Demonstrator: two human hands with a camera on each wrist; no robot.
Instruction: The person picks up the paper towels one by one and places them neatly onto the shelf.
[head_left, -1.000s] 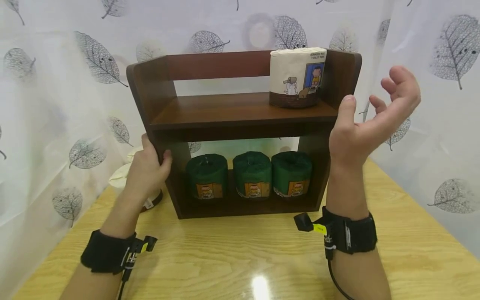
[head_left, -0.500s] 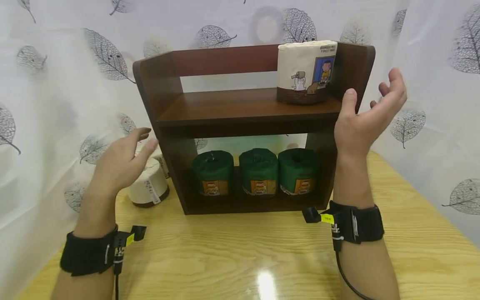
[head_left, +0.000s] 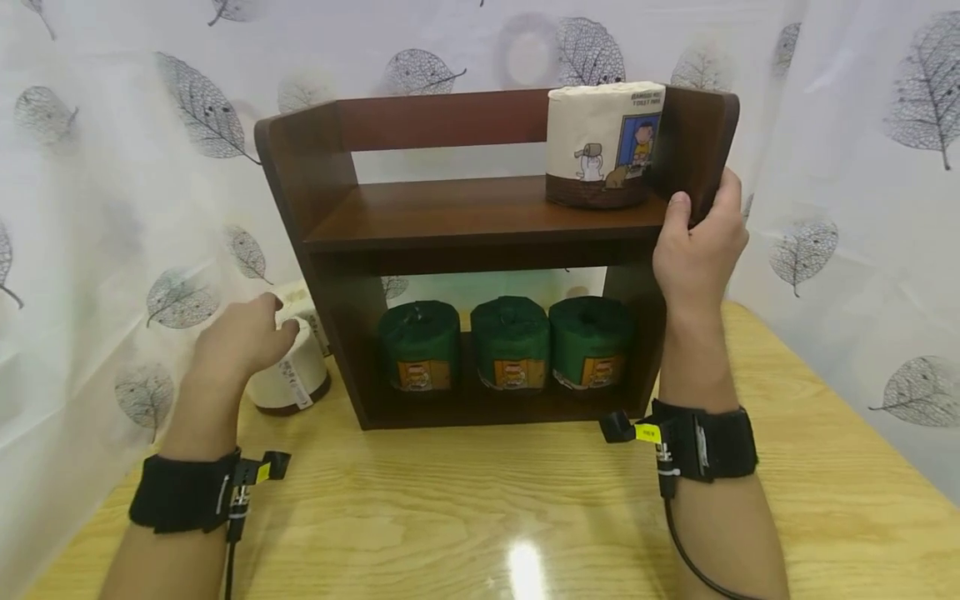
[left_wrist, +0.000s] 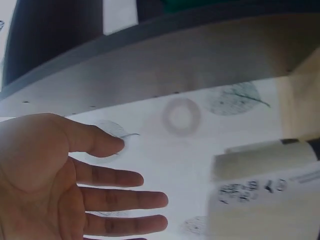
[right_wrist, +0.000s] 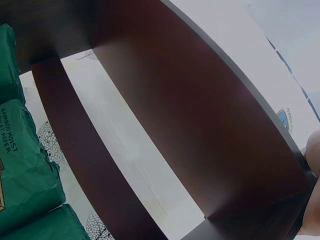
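A dark brown two-tier wooden shelf (head_left: pixel 435 212) stands on the table. My right hand (head_left: pixel 701 250) grips its right side panel, thumb at the front and fingers on the outer side. A white toilet paper roll (head_left: pixel 603 142) with cartoon print sits at the right end of the upper tier. Three green-wrapped toilet paper rolls (head_left: pixel 510 343) line the lower tier. Left of the shelf, my left hand (head_left: pixel 243 337) is above and beside a white roll (head_left: pixel 288 382); in the left wrist view its fingers (left_wrist: pixel 125 200) are straight, apart from that roll and holding nothing.
Behind the near white roll stands another white roll (head_left: pixel 296 300), partly hidden. The light wooden table (head_left: pixel 435 508) extends in front and to the right. A white curtain (head_left: pixel 840 125) with leaf prints hangs behind and at both sides.
My left hand has let go of the shelf's left side and moved left to the white rolls. My right hand, earlier raised off the shelf, has closed around its right panel.
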